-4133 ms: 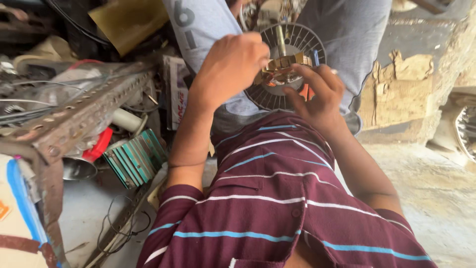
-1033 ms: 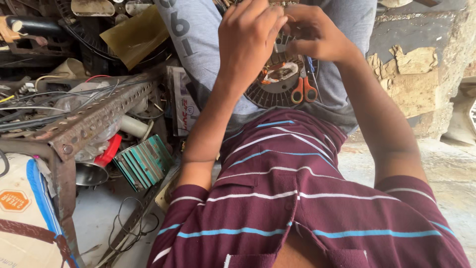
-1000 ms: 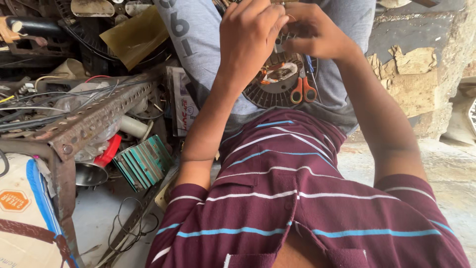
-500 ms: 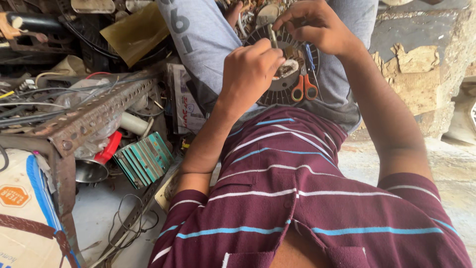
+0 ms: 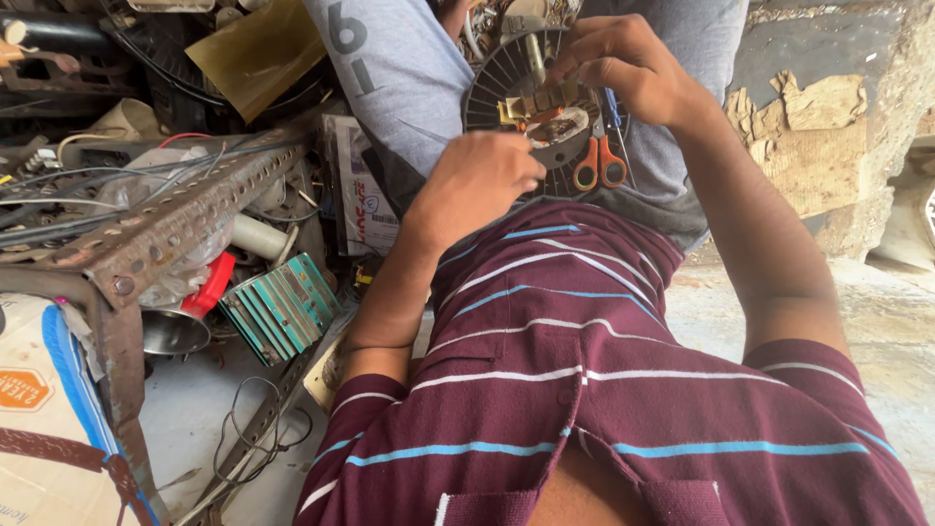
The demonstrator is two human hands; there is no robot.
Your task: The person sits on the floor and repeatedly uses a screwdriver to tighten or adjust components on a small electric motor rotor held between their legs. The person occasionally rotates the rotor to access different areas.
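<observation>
On the far left we see a cardboard box (image 5: 39, 409) and a rusty metal bar with holes (image 5: 161, 229), with loose wires lying over it. Next to them sit a red piece (image 5: 209, 284) and a green ribbed block (image 5: 280, 307) on the floor. Then comes our left hand (image 5: 477, 185), curled shut with its fingers pressing on the small metal part (image 5: 557, 130) in the middle of the round black fan guard (image 5: 545, 107), which rests on our lap against our grey trousers (image 5: 409, 68). Orange-handled scissors (image 5: 599, 166) lie on the guard, just below that part. Our right hand (image 5: 623, 68) comes in from above, and its fingertips pinch the top of the same middle part. We think we are fitting or wiring this middle piece. The next move likely needs a steady grip and tiny, careful finger moves, so the thin wires do not slip.
</observation>
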